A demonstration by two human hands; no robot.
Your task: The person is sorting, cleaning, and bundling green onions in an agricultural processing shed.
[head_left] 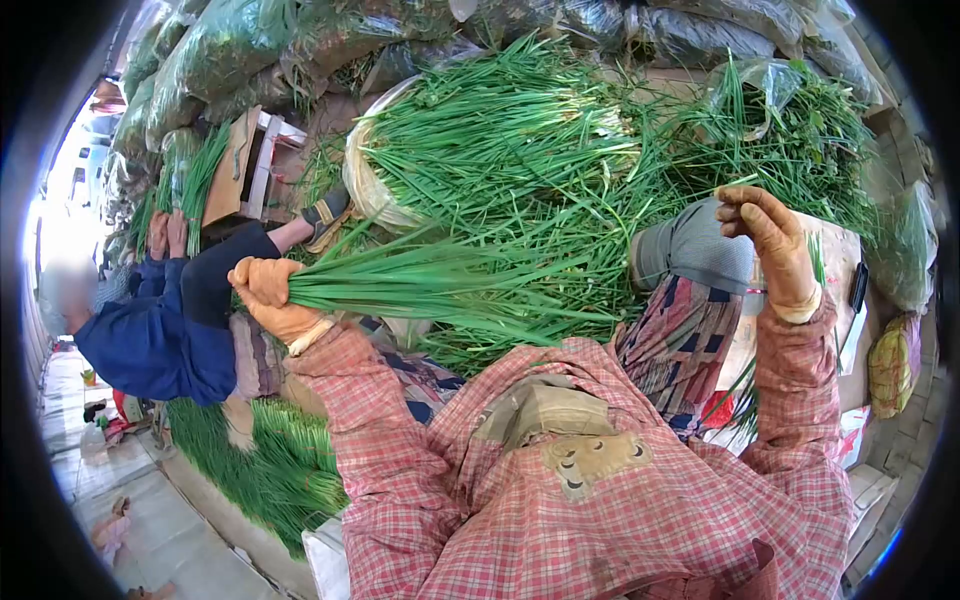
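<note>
My left hand (265,288), in an orange-tan glove, is closed around one end of a bunch of garlic chives (420,285). The long green leaves fan out to the right across my lap, their tips slightly blurred. On the right, my gloved right hand (765,230) is raised above my knee, fingers loosely bent and the thumb apart. I make out nothing held in it, though a thin stalk shows near its fingertips. Ahead lies a large heap of garlic chives (500,130) on a pale plastic sheet (365,175), with loose leaves spilling toward me.
To the left sits another person in a blue top (150,340), hands on greens. Near them stands a wooden stool (232,165). Filled plastic sacks (240,60) line the back. Tied bundles (290,450) lie at lower left. A board (835,260) bears a black pen-like object (858,287).
</note>
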